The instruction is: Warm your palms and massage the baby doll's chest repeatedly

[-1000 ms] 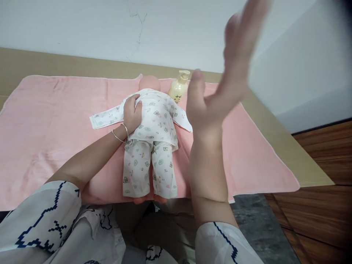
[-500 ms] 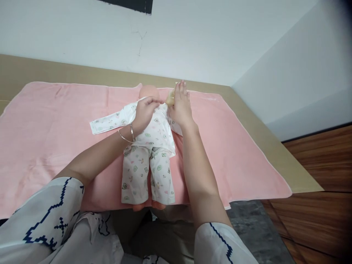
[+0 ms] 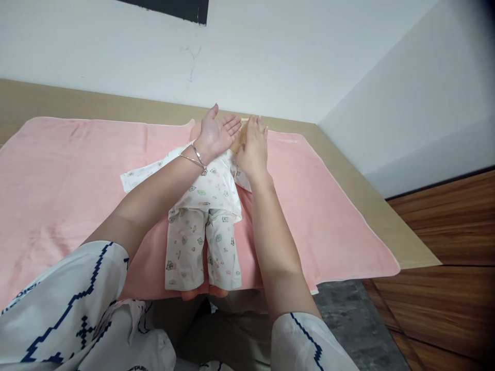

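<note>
A doll lies on its back or front, which I cannot tell, in a white printed long-sleeved top [image 3: 211,185] and matching trousers [image 3: 185,252]. Its orange feet [image 3: 218,291] poke out at the near end. My left hand [image 3: 218,131] is open over the doll's head and shoulder, palm turned up and fingers stretched toward the right, covering most of the head. My right hand [image 3: 254,147] has its fingers straight and lies beside the doll's right-side shoulder. Against its inner side is a yellowish, partly see-through thing [image 3: 242,136], mostly covered, whose kind I cannot make out.
A pink blanket [image 3: 77,170] is spread under the doll on a light wooden tabletop [image 3: 410,257]. A white wall [image 3: 270,56] rises behind the table. Dark-grained wooden panels [image 3: 448,216] stand to the right, above a grey floor [image 3: 344,319].
My left hand has left the top's neckline, turned palm up and opened, moving up and right. My right hand stays by the yellowish thing. The view has shifted slightly.
</note>
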### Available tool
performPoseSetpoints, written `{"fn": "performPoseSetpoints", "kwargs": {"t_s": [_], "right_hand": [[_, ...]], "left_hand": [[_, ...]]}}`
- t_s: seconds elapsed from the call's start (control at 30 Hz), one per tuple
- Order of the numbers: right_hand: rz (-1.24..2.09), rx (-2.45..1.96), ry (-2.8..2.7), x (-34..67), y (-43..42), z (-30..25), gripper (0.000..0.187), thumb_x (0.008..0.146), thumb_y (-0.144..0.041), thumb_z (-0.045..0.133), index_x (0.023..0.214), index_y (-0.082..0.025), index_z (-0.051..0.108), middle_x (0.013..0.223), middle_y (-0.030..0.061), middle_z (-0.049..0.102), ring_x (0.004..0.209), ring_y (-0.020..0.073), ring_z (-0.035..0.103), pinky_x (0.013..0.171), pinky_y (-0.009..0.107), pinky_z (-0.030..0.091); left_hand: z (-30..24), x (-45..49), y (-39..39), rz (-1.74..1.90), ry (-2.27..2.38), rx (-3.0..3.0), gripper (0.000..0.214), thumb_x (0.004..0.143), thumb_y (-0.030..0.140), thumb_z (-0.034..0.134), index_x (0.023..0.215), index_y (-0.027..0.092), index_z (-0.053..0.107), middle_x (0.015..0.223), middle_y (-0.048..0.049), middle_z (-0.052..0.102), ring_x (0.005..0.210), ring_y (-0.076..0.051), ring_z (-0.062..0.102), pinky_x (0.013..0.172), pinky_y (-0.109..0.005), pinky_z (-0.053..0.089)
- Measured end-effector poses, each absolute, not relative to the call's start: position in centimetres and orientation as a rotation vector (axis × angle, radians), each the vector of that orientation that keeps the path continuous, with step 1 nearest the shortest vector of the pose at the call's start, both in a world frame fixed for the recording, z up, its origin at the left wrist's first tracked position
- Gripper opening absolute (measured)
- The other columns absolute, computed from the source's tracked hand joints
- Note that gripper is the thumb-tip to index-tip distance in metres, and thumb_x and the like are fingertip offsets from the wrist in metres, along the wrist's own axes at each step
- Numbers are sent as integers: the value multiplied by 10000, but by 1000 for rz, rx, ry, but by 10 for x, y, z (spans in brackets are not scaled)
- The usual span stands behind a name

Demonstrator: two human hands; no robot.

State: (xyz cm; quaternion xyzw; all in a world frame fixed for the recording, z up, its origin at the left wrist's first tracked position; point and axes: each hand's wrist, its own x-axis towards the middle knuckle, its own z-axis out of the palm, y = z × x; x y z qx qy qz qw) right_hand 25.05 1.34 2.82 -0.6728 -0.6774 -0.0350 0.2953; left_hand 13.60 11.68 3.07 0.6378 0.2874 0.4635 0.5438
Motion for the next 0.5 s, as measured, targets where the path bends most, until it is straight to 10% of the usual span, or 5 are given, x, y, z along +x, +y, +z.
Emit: {"fn": "performPoseSetpoints", "kwargs": {"t_s": [0.5], "right_hand": [[-19,-1839,-1791,250,10,34,643,952,-312,370,1575,-208,255,1675,105,261,1576,307,173,1264,641,133]], "left_hand": [[53,90,10,835,736,1321,535,1014,476,229,1184,199,654,1169,-143,716,1347,-291,577,1045,-511,558]]}}
